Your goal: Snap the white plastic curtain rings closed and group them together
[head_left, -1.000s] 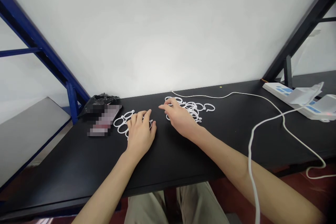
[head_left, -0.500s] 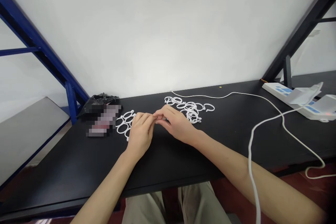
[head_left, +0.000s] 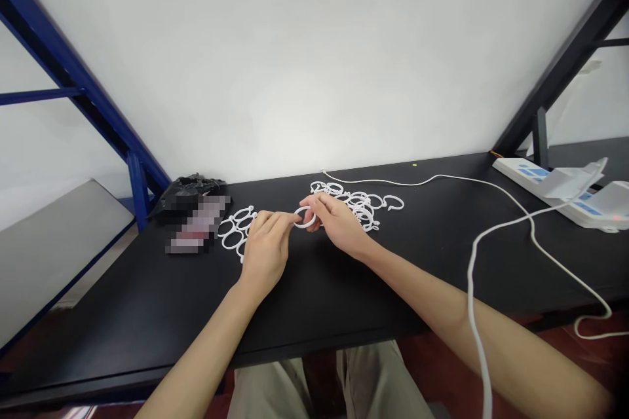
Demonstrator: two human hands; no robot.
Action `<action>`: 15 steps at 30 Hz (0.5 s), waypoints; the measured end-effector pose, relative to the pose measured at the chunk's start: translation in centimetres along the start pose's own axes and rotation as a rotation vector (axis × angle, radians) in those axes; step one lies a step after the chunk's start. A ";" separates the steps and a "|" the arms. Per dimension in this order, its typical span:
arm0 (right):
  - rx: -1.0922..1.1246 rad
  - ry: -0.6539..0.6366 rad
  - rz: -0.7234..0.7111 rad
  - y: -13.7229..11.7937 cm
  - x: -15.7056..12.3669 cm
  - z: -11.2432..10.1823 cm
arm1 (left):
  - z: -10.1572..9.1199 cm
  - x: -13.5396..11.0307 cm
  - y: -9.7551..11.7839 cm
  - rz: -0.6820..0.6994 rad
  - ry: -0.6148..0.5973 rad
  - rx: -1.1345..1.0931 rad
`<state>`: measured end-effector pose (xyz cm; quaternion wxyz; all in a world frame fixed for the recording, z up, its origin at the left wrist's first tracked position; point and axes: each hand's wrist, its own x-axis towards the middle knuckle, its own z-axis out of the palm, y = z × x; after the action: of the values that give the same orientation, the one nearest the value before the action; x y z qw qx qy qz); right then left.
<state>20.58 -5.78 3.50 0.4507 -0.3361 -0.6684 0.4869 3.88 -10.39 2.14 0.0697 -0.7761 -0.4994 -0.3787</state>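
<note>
Between my two hands is a white plastic curtain ring (head_left: 305, 225), held a little above the dark tabletop. My left hand (head_left: 268, 242) pinches the ring's left edge with bent fingers. The opposite side is gripped by the thumb and fingers of my right hand (head_left: 337, 217). Several similar white rings (head_left: 232, 239) lie flat just left of my left hand, partly covered by it. Behind and beyond my right hand is a looser pile of white rings (head_left: 362, 201), some overlapping.
A black plastic bag (head_left: 189, 186) and a blurred-out item (head_left: 199, 226) lie at the left of the black table (head_left: 314, 314). A white cable (head_left: 474, 255) crosses the right side, over my right forearm. White devices with blue panels (head_left: 555, 190) stand far right, before a white wall.
The ring between my hands now shows plainly, where the fingers hid it before. My right hand has shifted its grip and moved slightly away from my left.
</note>
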 end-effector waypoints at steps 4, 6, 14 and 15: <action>0.107 0.003 -0.011 0.1 0.2 0.1 | 0.1 0.0 0.1 -0.027 -0.013 0.039; 0.087 0.008 -0.012 0.1 0.3 0.1 | 0.2 -0.1 0.3 -0.026 -0.018 0.051; -0.090 0.024 -0.019 -0.4 0.0 0.1 | 0.4 -0.2 0.5 -0.014 -0.035 0.016; -0.110 0.026 -0.019 -0.4 0.0 0.1 | 0.3 -0.1 0.5 -0.009 -0.038 0.011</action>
<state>20.50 -5.93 3.92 0.4447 -0.3604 -0.6915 0.4406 4.40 -10.56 1.94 0.0628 -0.7806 -0.5061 -0.3614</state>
